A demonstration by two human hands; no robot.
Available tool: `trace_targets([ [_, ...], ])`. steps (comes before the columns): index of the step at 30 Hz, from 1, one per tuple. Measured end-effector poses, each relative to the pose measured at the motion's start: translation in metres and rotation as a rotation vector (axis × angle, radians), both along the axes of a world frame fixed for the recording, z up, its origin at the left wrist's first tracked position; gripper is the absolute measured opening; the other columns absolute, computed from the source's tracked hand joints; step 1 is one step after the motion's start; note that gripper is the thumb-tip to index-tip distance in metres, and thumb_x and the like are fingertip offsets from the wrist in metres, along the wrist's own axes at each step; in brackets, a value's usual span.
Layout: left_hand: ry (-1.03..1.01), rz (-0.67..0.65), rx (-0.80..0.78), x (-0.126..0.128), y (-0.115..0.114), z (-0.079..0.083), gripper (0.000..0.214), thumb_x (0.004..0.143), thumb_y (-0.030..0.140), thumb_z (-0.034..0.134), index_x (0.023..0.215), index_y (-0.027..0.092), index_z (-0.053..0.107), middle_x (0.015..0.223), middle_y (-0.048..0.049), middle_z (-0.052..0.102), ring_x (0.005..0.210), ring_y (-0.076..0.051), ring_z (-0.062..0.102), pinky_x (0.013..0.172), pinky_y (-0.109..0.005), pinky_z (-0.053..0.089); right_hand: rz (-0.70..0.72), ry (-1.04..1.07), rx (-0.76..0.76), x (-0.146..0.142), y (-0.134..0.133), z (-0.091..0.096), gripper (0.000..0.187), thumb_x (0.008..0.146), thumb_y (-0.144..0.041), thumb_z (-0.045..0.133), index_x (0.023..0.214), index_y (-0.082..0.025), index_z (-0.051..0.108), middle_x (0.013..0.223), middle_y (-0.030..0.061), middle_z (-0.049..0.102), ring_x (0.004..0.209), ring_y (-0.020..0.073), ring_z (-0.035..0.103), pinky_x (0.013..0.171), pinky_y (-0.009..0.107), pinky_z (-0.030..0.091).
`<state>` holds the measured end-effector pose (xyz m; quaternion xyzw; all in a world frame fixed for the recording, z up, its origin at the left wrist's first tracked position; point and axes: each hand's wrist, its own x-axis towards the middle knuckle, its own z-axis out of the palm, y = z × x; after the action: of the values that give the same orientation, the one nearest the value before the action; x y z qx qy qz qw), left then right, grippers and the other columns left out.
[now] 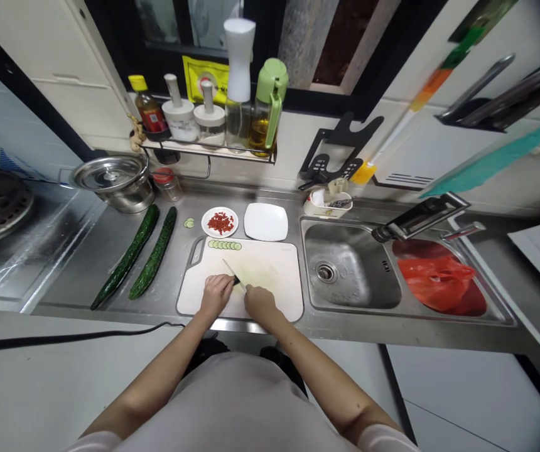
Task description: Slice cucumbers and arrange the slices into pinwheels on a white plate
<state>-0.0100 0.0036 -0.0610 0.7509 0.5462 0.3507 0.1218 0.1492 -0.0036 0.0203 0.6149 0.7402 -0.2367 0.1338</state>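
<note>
My right hand (260,304) is closed around the handle of a knife (229,268), which it hides. The thin blade slants up and left over the white cutting board (194,298). My left hand (217,294) is closed on a short dark green cucumber piece (237,280) that pokes out by the blade; the fingers cover most of it. A row of overlapping cucumber slices (225,245) lies along the board's top edge. Behind the board stand a small plate (206,231) of chopped red bits (220,222) and a bare white square plate (265,221).
Two whole cucumbers (131,254) lie left of the board, with a few small cucumber pieces (189,223) nearby. A lidded steel pot (126,188) stands behind them. To the right is a sink (352,267) and a red plastic bag (437,282). Bottles fill a wall rack (246,152).
</note>
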Motion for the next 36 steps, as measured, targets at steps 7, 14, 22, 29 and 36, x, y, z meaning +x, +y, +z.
trace_targets([
  [7,0.014,-0.003,-0.009,0.0,-0.001,0.002,0.022,0.093,0.027,0.047,0.095,0.022,0.067,0.093,-0.005,0.071,0.089,-0.017,0.064,0.085,-0.035,0.042,0.034,0.07,0.036,-0.009,0.02,-0.004,0.027,0.091,-0.018,0.036,0.106,-0.013,0.058,0.096,0.0129,0.069,0.094,0.0218,0.065,0.076,0.031,0.047],
  [14,0.019,-0.006,0.001,0.0,-0.001,0.002,0.022,0.094,0.027,0.046,0.095,0.022,0.067,0.093,-0.0051,0.071,0.089,-0.017,0.064,0.085,-0.035,0.042,0.018,0.107,0.018,-0.012,0.03,0.001,0.029,0.09,-0.018,0.037,0.107,-0.014,0.06,0.102,0.0132,0.069,0.097,0.022,0.064,0.077,0.03,0.046],
  [22,0.029,-0.008,0.012,0.0,-0.001,-0.001,0.021,0.093,0.028,0.047,0.095,0.022,0.066,0.092,-0.0049,0.071,0.088,-0.018,0.064,0.084,-0.036,0.043,0.014,0.123,0.002,0.006,0.018,0.004,0.032,0.091,-0.02,0.034,0.107,-0.015,0.062,0.101,0.0127,0.069,0.097,0.0227,0.064,0.077,0.032,0.046],
  [29,0.017,-0.003,0.011,0.001,-0.002,-0.001,0.021,0.093,0.027,0.047,0.095,0.022,0.067,0.092,-0.0049,0.071,0.088,-0.018,0.064,0.084,-0.036,0.043,-0.021,0.061,-0.029,0.021,-0.008,0.005,0.032,0.09,-0.019,0.035,0.107,-0.013,0.062,0.099,0.0145,0.069,0.093,0.0247,0.065,0.075,0.034,0.046],
  [36,0.025,0.034,-0.044,0.003,-0.002,0.007,0.019,0.09,0.026,0.049,0.093,0.023,0.067,0.093,-0.005,0.072,0.089,-0.018,0.065,0.085,-0.037,0.042,-0.037,0.035,-0.037,0.031,-0.022,0.012,0.031,0.091,-0.021,0.036,0.105,-0.016,0.064,0.098,0.0137,0.07,0.093,0.0242,0.065,0.074,0.033,0.046],
])
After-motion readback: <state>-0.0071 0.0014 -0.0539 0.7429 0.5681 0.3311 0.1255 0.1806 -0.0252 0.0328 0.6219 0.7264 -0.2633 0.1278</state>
